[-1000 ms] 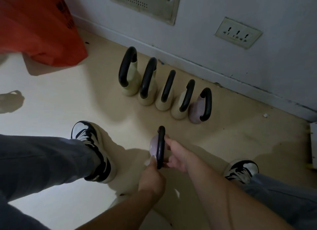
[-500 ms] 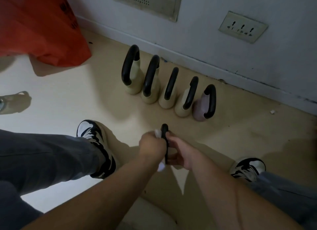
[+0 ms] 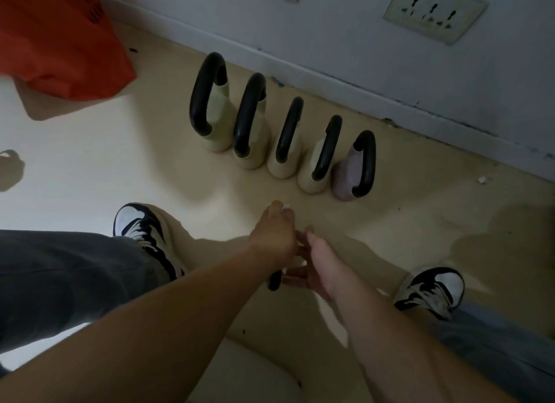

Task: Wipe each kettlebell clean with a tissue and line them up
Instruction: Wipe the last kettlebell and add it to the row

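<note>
Several kettlebells with black handles stand in a row along the wall: cream ones starting at the left (image 3: 217, 129) and a lilac one (image 3: 345, 176) at the right end. In front of the row, my two hands meet over another kettlebell; only a bit of its black handle (image 3: 274, 282) shows below them. My left hand (image 3: 274, 237) is closed over it with a white tissue (image 3: 285, 206) peeking out at the fingertips. My right hand (image 3: 318, 261) grips the kettlebell from the right side.
An orange bag (image 3: 54, 39) lies at the far left by the wall. My shoes (image 3: 141, 225) (image 3: 435, 288) flank the hands. A wall socket (image 3: 432, 12) sits above the baseboard. A small white scrap (image 3: 482, 179) lies on the floor to the right.
My left hand has come up from below the handle and moved over the top of the held kettlebell with the tissue, now covering most of it. The row by the wall has not moved.
</note>
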`<control>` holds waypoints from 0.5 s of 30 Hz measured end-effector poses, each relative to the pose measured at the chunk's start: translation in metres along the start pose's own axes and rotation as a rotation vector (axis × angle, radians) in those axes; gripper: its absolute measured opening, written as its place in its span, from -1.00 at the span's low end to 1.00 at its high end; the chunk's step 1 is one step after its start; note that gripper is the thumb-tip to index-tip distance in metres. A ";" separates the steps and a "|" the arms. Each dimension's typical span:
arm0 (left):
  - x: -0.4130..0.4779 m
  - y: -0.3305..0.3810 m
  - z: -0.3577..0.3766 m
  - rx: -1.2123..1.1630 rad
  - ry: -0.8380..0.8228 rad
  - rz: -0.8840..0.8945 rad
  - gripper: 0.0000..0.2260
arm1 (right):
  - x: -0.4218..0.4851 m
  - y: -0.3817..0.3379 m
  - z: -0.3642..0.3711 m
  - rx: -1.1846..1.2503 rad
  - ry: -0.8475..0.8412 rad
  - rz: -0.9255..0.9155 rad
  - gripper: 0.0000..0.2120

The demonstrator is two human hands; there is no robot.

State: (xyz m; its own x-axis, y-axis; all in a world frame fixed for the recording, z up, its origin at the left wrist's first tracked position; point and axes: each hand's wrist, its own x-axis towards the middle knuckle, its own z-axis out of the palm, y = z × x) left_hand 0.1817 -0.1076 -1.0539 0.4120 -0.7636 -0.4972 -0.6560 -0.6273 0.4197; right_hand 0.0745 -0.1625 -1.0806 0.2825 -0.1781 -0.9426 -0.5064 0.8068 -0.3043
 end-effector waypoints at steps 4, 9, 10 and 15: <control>0.041 0.002 -0.029 0.012 -0.193 -0.115 -0.90 | 0.002 -0.007 0.001 -0.004 -0.021 0.018 -0.44; 0.049 -0.002 -0.008 0.000 -0.114 -0.167 -0.80 | 0.003 -0.008 0.005 0.004 -0.013 0.019 -0.43; 0.039 0.000 -0.004 0.054 -0.093 -0.146 -0.76 | 0.002 -0.008 0.006 0.003 -0.004 0.014 -0.42; -0.046 -0.013 0.014 0.524 0.182 0.322 -0.50 | -0.009 -0.011 0.010 0.025 -0.001 0.006 -0.41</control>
State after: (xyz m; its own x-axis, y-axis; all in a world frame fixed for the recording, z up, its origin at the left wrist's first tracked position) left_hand 0.1624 -0.0624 -1.0475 0.2134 -0.9440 -0.2516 -0.9679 -0.2392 0.0766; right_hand 0.0856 -0.1643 -1.0673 0.2801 -0.1726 -0.9443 -0.4874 0.8219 -0.2948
